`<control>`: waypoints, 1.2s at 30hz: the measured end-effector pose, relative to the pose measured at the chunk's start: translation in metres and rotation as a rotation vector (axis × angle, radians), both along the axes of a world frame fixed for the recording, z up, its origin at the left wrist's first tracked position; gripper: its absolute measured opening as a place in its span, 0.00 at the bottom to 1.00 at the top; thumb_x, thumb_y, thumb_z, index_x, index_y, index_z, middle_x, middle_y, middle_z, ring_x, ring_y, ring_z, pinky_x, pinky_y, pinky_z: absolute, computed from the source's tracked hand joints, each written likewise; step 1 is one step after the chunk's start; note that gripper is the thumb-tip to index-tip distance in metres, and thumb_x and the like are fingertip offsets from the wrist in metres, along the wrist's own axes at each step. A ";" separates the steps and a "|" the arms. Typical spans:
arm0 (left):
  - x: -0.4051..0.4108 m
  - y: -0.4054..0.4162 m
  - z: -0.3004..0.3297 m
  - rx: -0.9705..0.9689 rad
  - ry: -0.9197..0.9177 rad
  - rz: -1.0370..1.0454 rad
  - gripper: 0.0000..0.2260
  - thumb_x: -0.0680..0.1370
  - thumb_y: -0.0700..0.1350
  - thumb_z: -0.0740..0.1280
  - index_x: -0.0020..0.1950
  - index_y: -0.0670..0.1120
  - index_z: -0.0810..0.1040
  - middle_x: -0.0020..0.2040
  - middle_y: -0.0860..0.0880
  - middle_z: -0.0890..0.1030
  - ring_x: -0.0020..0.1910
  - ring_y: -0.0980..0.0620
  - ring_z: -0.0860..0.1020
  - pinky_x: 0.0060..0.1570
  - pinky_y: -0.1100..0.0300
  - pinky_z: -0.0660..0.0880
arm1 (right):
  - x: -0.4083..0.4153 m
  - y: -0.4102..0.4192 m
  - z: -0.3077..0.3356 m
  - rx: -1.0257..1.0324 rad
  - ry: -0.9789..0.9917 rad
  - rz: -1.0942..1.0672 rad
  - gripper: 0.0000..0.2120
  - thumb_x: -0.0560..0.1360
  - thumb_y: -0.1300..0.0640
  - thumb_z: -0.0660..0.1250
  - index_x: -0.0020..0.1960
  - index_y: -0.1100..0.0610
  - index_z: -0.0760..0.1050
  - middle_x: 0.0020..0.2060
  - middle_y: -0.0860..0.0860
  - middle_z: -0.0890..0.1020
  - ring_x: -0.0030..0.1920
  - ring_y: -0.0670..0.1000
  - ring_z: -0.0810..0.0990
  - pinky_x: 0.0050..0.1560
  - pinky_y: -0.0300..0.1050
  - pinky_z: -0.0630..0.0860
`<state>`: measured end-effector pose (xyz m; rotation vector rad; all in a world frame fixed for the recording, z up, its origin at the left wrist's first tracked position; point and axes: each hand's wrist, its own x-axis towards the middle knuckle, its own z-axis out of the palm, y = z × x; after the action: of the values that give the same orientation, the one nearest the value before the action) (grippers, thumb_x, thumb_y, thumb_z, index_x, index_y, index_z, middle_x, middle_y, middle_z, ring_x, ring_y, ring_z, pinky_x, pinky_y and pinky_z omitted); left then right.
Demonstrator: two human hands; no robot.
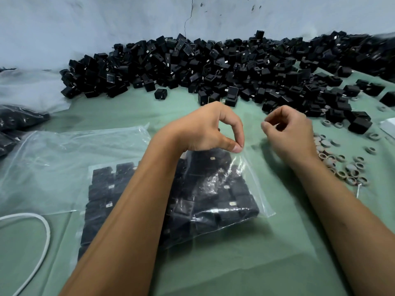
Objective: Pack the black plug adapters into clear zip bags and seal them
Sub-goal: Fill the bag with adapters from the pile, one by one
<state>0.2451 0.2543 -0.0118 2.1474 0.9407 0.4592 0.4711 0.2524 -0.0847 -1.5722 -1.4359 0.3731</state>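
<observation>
Clear plastic of the filled zip bag (215,189) lay on the green cloth (277,253) in front of the person, its far corner pinched by the left hand (205,129) while the right hand (288,131) hovered curled and apparently empty, so sealing well probably meant running a firm pinch along the whole strip.

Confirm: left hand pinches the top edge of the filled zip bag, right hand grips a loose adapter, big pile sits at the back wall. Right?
One error. The right hand holds nothing; its fingers are curled on empty air. The head view shows this. The rest stands: the left hand pinches the filled zip bag at its top edge, and the adapter pile sits against the wall.
</observation>
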 end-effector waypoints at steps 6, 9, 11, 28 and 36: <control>0.005 0.002 -0.005 -0.019 0.053 0.021 0.04 0.72 0.45 0.80 0.42 0.53 0.86 0.53 0.54 0.84 0.57 0.57 0.80 0.59 0.60 0.74 | 0.008 0.013 -0.002 -0.261 -0.526 -0.161 0.27 0.79 0.48 0.69 0.76 0.49 0.67 0.79 0.56 0.62 0.77 0.61 0.56 0.76 0.59 0.60; 0.007 0.002 -0.006 -0.023 0.067 0.017 0.05 0.72 0.45 0.80 0.41 0.53 0.86 0.53 0.55 0.84 0.56 0.61 0.79 0.56 0.63 0.72 | 0.006 0.015 -0.004 -0.343 -0.601 -0.084 0.29 0.83 0.47 0.63 0.81 0.47 0.58 0.83 0.54 0.54 0.81 0.61 0.50 0.78 0.64 0.55; 0.007 0.002 -0.005 -0.019 0.076 0.019 0.05 0.72 0.45 0.80 0.41 0.53 0.86 0.53 0.57 0.83 0.56 0.63 0.79 0.54 0.65 0.70 | 0.005 0.015 -0.004 -0.265 -0.538 -0.072 0.26 0.82 0.49 0.65 0.78 0.50 0.65 0.78 0.57 0.64 0.77 0.61 0.57 0.76 0.60 0.59; 0.003 0.001 -0.003 -0.013 0.065 -0.002 0.04 0.73 0.44 0.79 0.42 0.51 0.86 0.54 0.54 0.84 0.59 0.61 0.78 0.55 0.66 0.69 | 0.003 0.008 0.003 -0.072 -0.393 -0.133 0.17 0.76 0.49 0.75 0.63 0.49 0.78 0.60 0.53 0.72 0.63 0.55 0.66 0.63 0.47 0.68; 0.001 0.000 0.000 0.000 0.065 -0.013 0.04 0.73 0.44 0.79 0.43 0.52 0.86 0.54 0.53 0.84 0.59 0.35 0.79 0.59 0.42 0.78 | -0.001 0.001 0.007 -0.103 -0.386 0.086 0.08 0.74 0.58 0.75 0.50 0.50 0.79 0.49 0.51 0.78 0.53 0.54 0.76 0.52 0.46 0.70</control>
<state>0.2464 0.2540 -0.0121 2.1782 0.9617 0.3854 0.4703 0.2535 -0.0779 -1.7352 -1.8064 0.2010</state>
